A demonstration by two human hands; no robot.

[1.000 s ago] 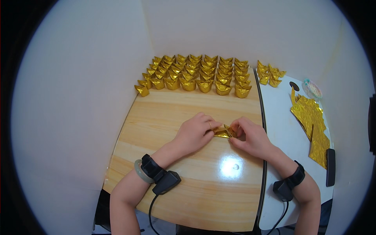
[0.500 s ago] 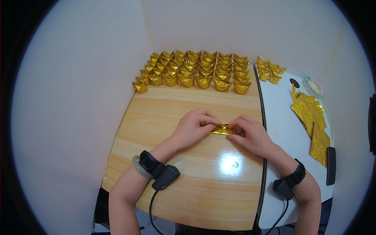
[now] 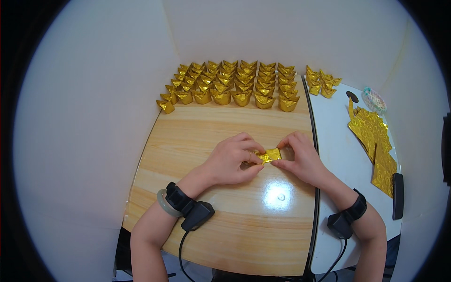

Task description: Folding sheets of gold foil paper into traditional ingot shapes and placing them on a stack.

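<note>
- Gold foil piece (image 3: 272,155) lies between both hands, right of centre on the wooden worktop (image 3: 225,211).
- The left hand (image 3: 234,158) pinches its left end, hiding part of it; the right hand (image 3: 302,157) holds the right end, thumb at the near edge, forefinger at the far corner.
- Gold paper boats (image 3: 241,97) stand in rows at the far side.
- Uneven thumb pressure could set a crooked crease; pulling the hands apart could tear the thin foil.
- Compared with half a second ago, a flat, squared right end shows, and the right hand's fingers spread wider.
</note>
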